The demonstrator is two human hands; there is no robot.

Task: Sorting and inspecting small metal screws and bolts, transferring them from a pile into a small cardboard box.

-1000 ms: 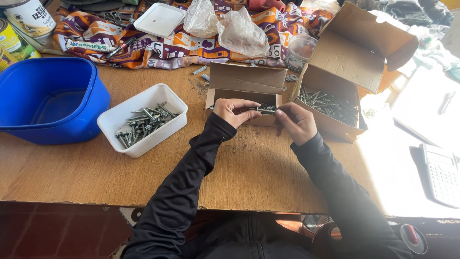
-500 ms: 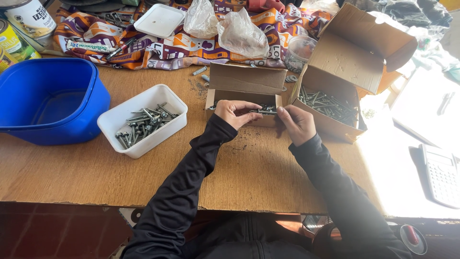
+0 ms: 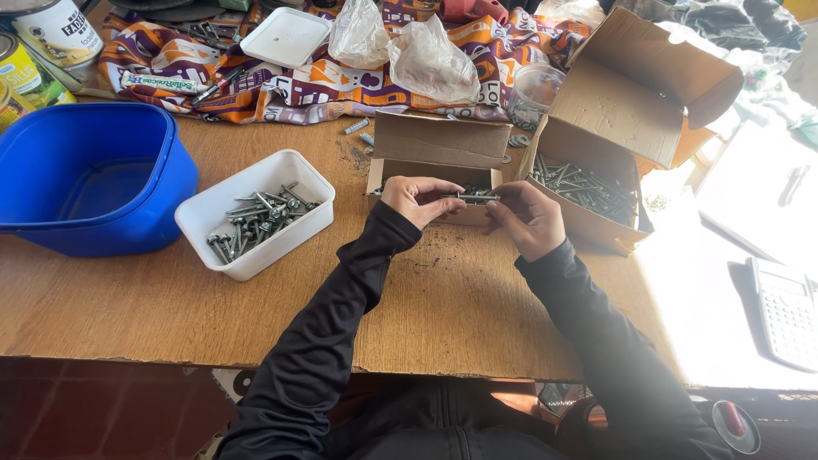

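- A small open cardboard box [image 3: 436, 145] sits mid-counter, its flap raised, metal fasteners inside.
- A larger open cardboard box [image 3: 626, 102] stands just to its right, lid tilted back.
- Labelled tins [image 3: 34, 51], white, yellow and green, cluster at the far left corner.
- A white tube [image 3: 162, 83] with a printed label lies on the patterned cloth.
- A grey calculator [image 3: 784, 311] rests at the right edge, its screen washed out by sunlight.

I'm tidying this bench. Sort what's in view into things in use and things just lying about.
In use: left hand and right hand, both holding one bolt; small box behind it; big box of bolts; white tub of bolts.

Lying about: blue tub, patterned cloth, plastic bags, white lid, tins, calculator.
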